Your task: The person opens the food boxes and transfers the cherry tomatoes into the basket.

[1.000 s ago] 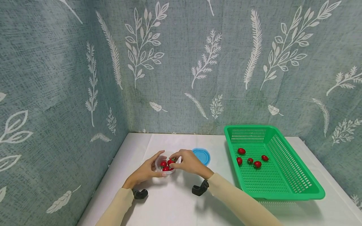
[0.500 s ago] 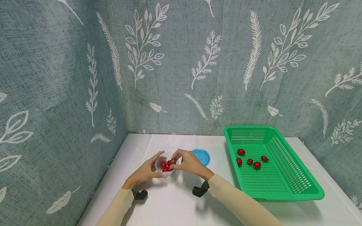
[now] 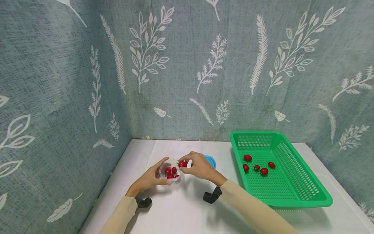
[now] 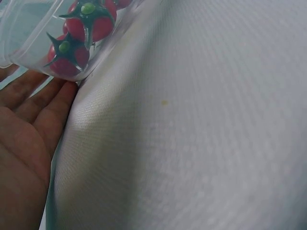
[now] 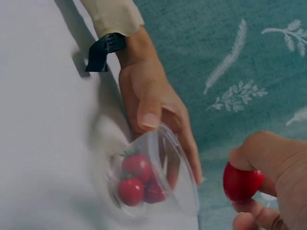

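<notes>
My left hand (image 3: 150, 177) grips a clear round plastic tub (image 5: 188, 194) by its sides, thumb and fingers on either side. Several red cherry tomatoes (image 5: 136, 166) with green calyxes lie inside the tub. Just over the tub's right rim, my right hand (image 3: 201, 167) pinches one cherry tomato (image 5: 242, 182) between thumb and fingers. In the left wrist view, fingers (image 4: 53, 103) touch the tub's outer wall low down, and tomatoes (image 4: 91, 21) show through the plastic.
A blue round lid (image 3: 210, 161) lies on the white-covered table behind my right hand, partly hidden by it. To the right stands a green slotted basket (image 3: 292, 195) with several tomatoes (image 3: 264, 171) in it. Patterned cloth walls border the table at the back and left.
My right hand has moved up and right from inside the tub to its right rim, bringing a tomato with it. It now covers more of the blue lid. My left hand keeps its hold.
</notes>
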`<control>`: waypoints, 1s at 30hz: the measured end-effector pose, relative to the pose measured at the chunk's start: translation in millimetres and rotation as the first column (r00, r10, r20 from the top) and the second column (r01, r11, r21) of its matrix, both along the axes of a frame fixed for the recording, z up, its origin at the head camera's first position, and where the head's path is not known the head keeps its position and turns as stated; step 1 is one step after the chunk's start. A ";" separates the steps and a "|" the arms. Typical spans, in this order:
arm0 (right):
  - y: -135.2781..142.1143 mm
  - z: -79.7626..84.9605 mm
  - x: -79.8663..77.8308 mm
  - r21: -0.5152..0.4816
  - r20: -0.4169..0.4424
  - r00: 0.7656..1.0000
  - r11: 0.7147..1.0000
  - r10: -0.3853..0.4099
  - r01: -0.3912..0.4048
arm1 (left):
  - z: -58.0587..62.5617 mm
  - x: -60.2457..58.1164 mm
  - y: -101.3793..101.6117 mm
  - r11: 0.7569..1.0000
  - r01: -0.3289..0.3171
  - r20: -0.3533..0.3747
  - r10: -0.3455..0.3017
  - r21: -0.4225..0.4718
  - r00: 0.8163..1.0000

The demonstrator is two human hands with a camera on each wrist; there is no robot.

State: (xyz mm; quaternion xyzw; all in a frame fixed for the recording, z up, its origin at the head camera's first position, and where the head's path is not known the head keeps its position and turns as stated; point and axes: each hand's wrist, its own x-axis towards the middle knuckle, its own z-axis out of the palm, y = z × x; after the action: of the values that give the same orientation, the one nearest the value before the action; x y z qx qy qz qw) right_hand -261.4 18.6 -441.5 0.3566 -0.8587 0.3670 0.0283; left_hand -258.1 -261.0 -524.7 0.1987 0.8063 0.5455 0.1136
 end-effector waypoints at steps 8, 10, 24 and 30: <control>20.0 10.2 1.9 0.005 0.035 0.997 0.997 -0.076 0.076 | -3.2 1.5 -2.5 1.000 -0.022 0.005 0.022 -0.013 1.000; 26.2 11.3 1.8 0.000 0.045 0.994 0.995 -0.099 0.099 | -3.1 1.7 -2.6 1.000 -0.019 0.002 0.019 -0.015 1.000; 66.5 21.1 1.0 -0.027 0.057 0.991 0.993 -0.117 0.119 | -0.4 0.9 -2.1 0.999 0.021 0.002 -0.021 0.025 1.000; 81.7 20.7 -2.4 -0.042 0.022 0.988 0.988 -0.151 0.152 | -0.2 0.2 -0.6 1.000 0.015 0.003 -0.015 0.027 1.000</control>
State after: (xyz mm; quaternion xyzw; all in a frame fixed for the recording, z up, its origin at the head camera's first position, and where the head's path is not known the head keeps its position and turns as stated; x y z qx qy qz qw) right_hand -263.9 100.3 -420.8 0.2862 -0.8754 0.3857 0.0556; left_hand -257.9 -261.6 -524.9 0.2053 0.7971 0.5558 0.1164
